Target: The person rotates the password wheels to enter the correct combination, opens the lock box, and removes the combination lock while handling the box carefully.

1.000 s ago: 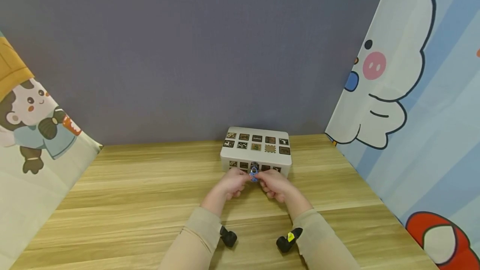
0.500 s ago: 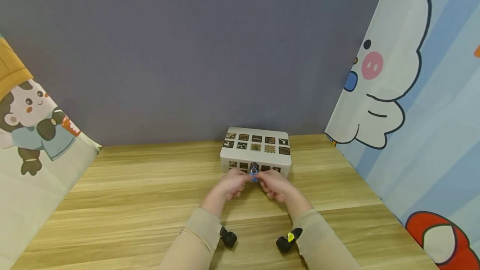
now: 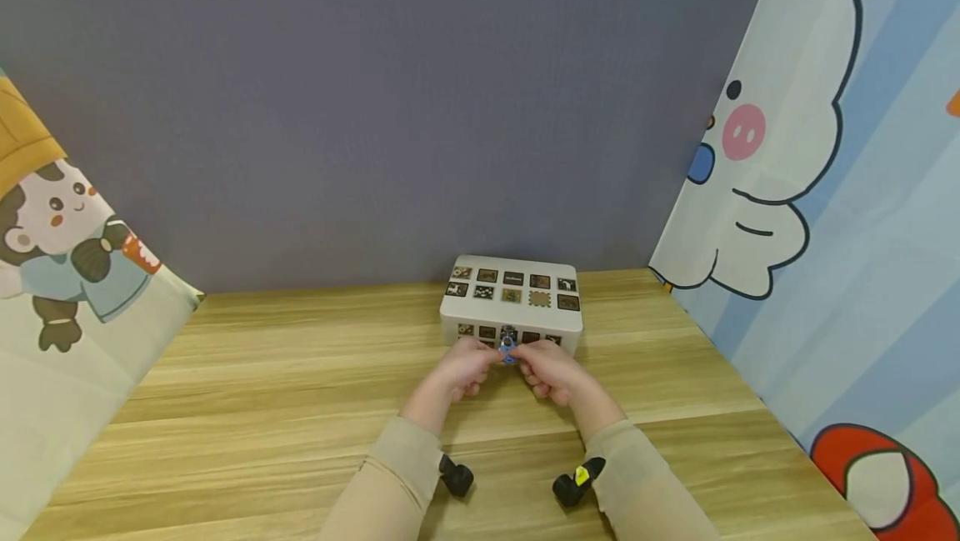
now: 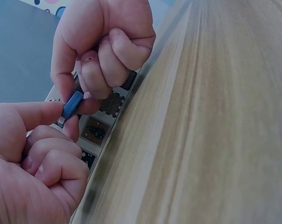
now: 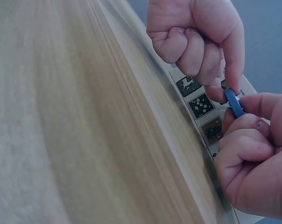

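Head view: surface (image 3: pixel 300 408) meeting grey wall (image 3: pixel 420 107); near its far edge, left hand (image 3: pixel 463 368) and right hand (image 3: pixel 553 368) are pinching blue padlock (image 4: pixel 73 104).

The right grip (image 5: pixel 255 165) and the left grip (image 5: pixel 199 35) both pinch a small blue piece (image 5: pixel 235 103) between thumb and finger. Behind them shows a pale box (image 5: pixel 200 106) (dark picture squares line its face), resting on a wood-grain counter (image 5: pixel 99 121).

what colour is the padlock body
The padlock body is blue, clearest in the left wrist view.
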`<action>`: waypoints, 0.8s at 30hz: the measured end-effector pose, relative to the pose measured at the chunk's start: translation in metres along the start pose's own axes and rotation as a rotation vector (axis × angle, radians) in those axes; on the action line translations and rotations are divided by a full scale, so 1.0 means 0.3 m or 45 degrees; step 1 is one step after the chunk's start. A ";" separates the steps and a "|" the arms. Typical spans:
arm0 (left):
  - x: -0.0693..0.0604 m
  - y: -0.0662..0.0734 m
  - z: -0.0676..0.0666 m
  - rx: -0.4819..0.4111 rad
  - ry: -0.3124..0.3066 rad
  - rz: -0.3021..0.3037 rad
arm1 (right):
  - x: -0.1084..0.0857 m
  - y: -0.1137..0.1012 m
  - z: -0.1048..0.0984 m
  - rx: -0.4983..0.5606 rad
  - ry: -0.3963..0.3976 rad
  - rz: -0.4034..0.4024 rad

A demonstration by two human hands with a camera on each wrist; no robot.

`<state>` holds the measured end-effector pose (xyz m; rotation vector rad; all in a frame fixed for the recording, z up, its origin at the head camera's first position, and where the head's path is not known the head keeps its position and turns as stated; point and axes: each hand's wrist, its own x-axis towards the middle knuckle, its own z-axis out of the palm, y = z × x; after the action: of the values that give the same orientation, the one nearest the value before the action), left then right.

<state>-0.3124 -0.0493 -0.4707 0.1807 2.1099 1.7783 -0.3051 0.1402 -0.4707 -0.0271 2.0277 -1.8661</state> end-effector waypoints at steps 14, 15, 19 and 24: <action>0.006 -0.006 -0.003 0.011 0.003 0.017 | -0.002 -0.008 -0.027 0.092 0.015 0.059; 0.007 -0.007 -0.003 0.010 0.008 0.014 | -0.003 -0.009 -0.031 0.094 0.019 0.066; 0.006 -0.008 -0.005 0.010 0.026 0.016 | -0.006 -0.013 -0.043 0.095 0.021 0.079; 0.005 -0.010 -0.006 0.010 0.033 0.022 | -0.011 -0.014 -0.048 0.067 -0.004 0.069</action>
<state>-0.3139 -0.0510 -0.4737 0.1796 2.1403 1.7915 -0.3071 0.1545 -0.4651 0.0386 1.9569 -1.8833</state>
